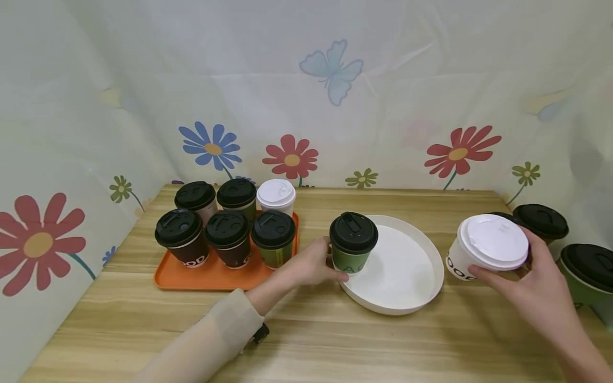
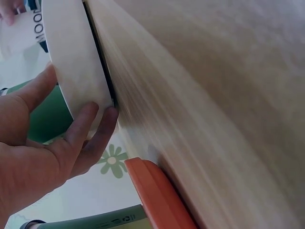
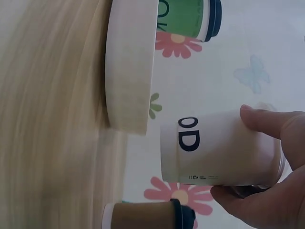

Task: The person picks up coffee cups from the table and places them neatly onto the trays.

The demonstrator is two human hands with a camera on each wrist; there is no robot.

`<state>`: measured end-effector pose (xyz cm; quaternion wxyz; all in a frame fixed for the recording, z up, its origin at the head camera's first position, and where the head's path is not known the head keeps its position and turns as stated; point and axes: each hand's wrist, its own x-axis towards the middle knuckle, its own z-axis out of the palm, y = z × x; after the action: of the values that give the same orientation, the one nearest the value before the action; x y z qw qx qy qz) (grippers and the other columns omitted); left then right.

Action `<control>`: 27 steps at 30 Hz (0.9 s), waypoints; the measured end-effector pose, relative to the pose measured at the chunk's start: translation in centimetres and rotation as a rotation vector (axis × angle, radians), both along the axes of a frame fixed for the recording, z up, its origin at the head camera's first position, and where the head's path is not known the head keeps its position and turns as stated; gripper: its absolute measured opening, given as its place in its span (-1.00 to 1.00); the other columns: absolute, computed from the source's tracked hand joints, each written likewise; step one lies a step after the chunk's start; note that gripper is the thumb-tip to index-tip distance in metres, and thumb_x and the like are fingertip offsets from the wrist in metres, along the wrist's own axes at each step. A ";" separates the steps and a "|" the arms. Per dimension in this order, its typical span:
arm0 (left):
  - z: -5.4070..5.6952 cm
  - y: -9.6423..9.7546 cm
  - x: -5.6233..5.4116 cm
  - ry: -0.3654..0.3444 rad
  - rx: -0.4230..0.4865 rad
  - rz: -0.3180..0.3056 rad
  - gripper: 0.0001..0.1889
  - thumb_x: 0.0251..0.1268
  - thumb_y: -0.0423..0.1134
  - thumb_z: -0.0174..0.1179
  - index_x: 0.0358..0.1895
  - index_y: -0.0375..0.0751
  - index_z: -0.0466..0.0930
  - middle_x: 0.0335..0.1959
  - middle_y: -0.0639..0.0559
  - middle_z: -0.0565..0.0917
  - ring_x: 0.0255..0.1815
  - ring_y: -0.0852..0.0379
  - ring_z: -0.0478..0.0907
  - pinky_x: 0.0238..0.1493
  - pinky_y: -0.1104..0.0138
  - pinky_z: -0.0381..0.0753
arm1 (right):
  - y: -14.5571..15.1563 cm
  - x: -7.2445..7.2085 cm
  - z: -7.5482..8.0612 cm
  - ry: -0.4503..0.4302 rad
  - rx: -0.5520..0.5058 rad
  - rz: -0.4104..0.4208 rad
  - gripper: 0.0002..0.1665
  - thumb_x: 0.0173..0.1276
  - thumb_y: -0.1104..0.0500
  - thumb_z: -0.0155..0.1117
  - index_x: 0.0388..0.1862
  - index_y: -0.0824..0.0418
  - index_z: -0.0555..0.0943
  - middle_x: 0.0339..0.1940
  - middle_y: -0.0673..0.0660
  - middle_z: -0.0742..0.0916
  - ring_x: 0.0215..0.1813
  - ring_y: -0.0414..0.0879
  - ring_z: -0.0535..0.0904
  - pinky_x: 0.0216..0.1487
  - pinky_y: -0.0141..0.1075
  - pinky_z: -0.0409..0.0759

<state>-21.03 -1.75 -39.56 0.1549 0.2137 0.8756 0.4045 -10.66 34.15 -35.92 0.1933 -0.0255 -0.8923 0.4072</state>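
At the left edge of a round white tray (image 1: pixel 399 307), my left hand (image 1: pixel 313 263) holds the rim, its thumb beside the base of a green paper cup (image 1: pixel 350 260) with a black lid. In the left wrist view, fingertips (image 2: pixel 89 112) lie against the tray's outer wall (image 2: pixel 76 62), and the green cup (image 2: pixel 50 114) stands behind the thumb. To the right of the tray, my right hand (image 1: pixel 536 287) grips a white paper cup (image 1: pixel 458 260) by its upper part. Its white lid faces up. The right wrist view shows this cup (image 3: pixel 209 148) raised off the table.
An orange tray (image 1: pixel 206 285) at the left bears two rows of lidded cups, mostly black-lidded, one white. More black-lidded cups, including a green one (image 1: pixel 586 279), stand at the right edge behind my right hand. A flowered curtain (image 1: pixel 383 133) hangs behind the wooden table (image 1: pixel 345 351).
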 end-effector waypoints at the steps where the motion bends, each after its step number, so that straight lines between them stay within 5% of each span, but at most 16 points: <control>1: -0.1 0.0 0.0 0.001 -0.001 0.000 -0.25 0.08 -0.20 0.62 0.28 -0.38 0.41 0.02 -0.16 0.65 -0.08 0.06 0.59 -0.02 0.24 0.62 | -0.3 -0.2 0.1 -0.006 -0.003 0.011 0.26 0.16 0.20 0.66 0.65 0.26 0.04 0.44 0.36 0.33 0.29 -0.42 0.32 0.03 -0.80 0.25; 10: -0.3 -0.1 -0.2 0.002 0.004 -0.004 -0.25 0.07 -0.19 0.62 0.27 -0.37 0.41 0.02 -0.14 0.64 -0.08 0.07 0.59 -0.02 0.23 0.62 | -3.4 -2.6 0.9 -0.078 0.018 0.199 0.25 0.18 0.06 0.66 0.62 0.31 0.04 0.42 0.37 0.41 0.35 0.35 0.41 -0.04 -0.71 0.40; 13: -0.3 0.0 -0.1 0.007 0.000 -0.002 -0.28 0.06 -0.18 0.63 0.23 -0.36 0.43 -0.02 -0.12 0.65 -0.11 0.08 0.59 -0.04 0.24 0.62 | -4.3 -3.5 0.9 -0.104 0.051 0.235 0.26 0.17 0.00 0.66 0.61 0.33 0.06 0.41 0.40 0.43 0.34 0.39 0.43 0.13 -0.33 0.60; 17: -0.3 0.0 -0.1 -0.002 0.004 0.004 -0.28 0.06 -0.18 0.63 0.22 -0.35 0.43 -0.05 -0.10 0.65 -0.14 0.08 0.60 -0.07 0.27 0.62 | -5.1 -4.9 0.7 -0.126 0.053 0.283 0.26 0.18 0.00 0.65 0.61 0.36 0.05 0.41 0.42 0.42 0.37 0.40 0.38 0.21 0.30 0.46; 27: -0.2 -0.1 -0.1 -0.014 0.001 0.013 -0.28 0.06 -0.19 0.63 0.22 -0.36 0.43 -0.03 -0.13 0.64 -0.12 0.07 0.59 -0.05 0.24 0.62 | -6.8 -8.0 -0.1 -0.166 0.036 0.371 0.19 0.18 0.10 0.66 0.56 0.40 0.10 0.40 0.44 0.43 0.37 0.39 0.39 0.25 0.25 0.48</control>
<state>-21.16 -1.80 -39.77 0.1584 0.2053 0.8756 0.4076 -18.67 27.34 -35.99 0.0411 0.1094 -0.9017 0.4164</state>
